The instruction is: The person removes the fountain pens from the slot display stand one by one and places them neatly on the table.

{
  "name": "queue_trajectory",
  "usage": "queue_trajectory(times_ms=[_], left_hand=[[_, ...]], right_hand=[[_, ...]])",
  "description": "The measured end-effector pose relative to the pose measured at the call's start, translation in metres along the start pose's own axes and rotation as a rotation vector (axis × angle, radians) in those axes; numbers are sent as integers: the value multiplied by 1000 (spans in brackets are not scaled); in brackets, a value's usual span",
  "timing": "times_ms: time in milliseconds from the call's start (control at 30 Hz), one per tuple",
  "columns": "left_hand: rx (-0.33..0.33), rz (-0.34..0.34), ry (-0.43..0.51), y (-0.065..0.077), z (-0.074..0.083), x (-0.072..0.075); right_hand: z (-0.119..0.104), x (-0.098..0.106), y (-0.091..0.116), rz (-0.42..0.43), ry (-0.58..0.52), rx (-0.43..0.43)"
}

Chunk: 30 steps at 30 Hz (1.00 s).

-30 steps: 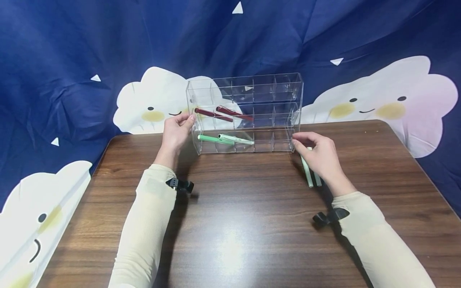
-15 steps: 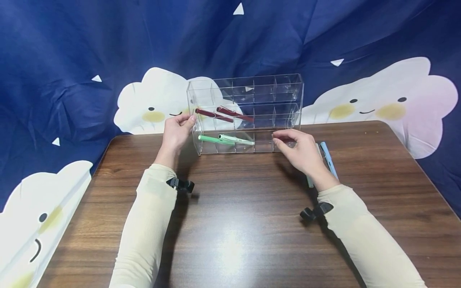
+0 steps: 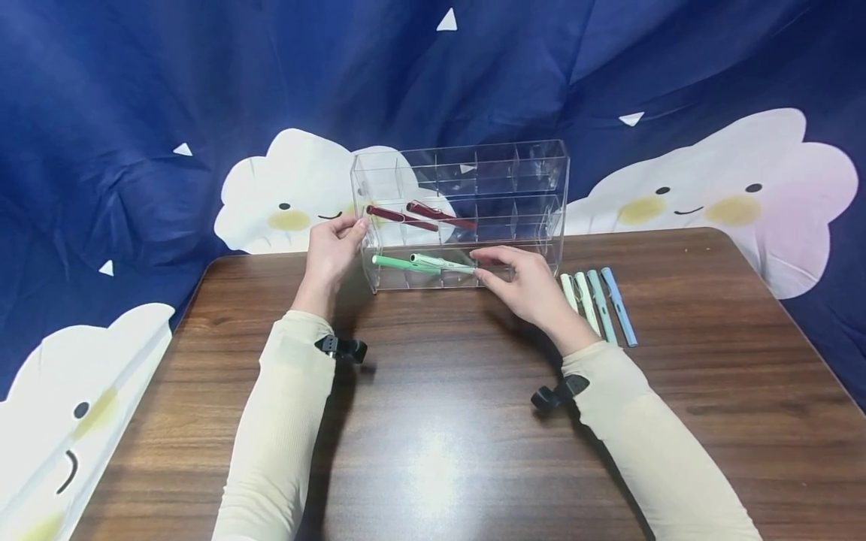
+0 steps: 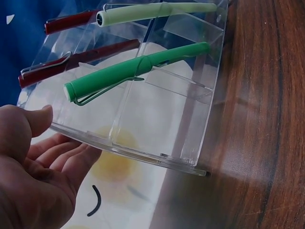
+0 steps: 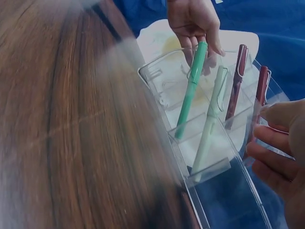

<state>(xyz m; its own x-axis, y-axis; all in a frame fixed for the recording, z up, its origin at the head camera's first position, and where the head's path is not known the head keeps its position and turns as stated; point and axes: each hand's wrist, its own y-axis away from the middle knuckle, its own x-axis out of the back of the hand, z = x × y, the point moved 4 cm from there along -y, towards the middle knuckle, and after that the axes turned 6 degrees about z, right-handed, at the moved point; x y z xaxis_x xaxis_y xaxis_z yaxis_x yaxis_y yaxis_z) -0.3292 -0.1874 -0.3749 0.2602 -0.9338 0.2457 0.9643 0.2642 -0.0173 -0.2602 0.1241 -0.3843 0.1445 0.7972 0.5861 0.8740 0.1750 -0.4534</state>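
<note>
As the left hand (image 3: 329,252) grips a rack (image 3: 497,197) of four pens (image 3: 406,264), the right hand (image 3: 531,284) gapes, empty

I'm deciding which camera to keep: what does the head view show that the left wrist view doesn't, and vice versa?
Only the head view shows the right hand, the pale sleeves and four pens lying on the table.

Only the left wrist view shows the palm of the left hand and the clip on the green pen.

Both show the left hand at one end of the clear rack, the green pen, pale green pen and two dark red pens in it, and the table and backdrop.
</note>
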Motion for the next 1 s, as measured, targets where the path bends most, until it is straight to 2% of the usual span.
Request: queue_trajectory(times_ms=[167,500,800,1000], left_hand=[[0,-2,3,1,0,0],[-14,-6,19,1,1,0],[0,-11,1,0,1,-1],[3,-13,0,-1,0,-1]], right_hand=[[-4,-7,-3,-29,-26,-10],[-8,-21,-14,-76,-25,25],[-5,-30,-20,-83,-58,-2],[-6,-41,-25,-103,-42,-6]])
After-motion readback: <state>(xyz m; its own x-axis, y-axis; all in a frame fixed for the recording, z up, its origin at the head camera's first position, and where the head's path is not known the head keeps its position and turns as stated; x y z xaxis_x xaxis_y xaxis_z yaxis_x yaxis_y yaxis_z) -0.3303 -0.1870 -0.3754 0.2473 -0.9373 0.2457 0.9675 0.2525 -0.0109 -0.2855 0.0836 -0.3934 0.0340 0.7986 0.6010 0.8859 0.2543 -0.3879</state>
